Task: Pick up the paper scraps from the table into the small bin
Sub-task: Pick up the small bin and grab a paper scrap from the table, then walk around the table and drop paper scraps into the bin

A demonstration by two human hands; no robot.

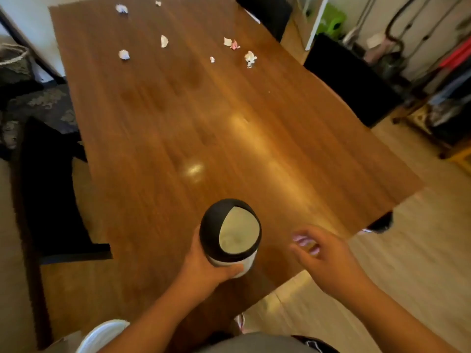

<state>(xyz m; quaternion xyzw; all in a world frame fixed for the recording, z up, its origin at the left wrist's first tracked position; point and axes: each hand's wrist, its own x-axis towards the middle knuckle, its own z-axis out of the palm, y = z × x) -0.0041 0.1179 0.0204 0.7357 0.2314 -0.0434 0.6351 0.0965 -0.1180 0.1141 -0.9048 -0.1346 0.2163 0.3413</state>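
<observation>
A small white bin (230, 235) with a black domed lid and an open mouth stands near the front edge of the wooden table (204, 128). My left hand (206, 266) wraps around its base. My right hand (323, 253) hovers to the right of the bin, blurred, fingers loosely spread and nothing visible in it. Several crumpled paper scraps lie at the far end of the table: one white scrap (123, 55) on the left, another (164, 41) further back, a larger one (250, 58) on the right, and a pinkish one (234, 44) beside it.
Dark chairs stand on the left (51, 194) and at the far right (351, 80). A green stool (334, 20) and clutter fill the room's right side. A white round object (102, 335) sits at the bottom left near my body.
</observation>
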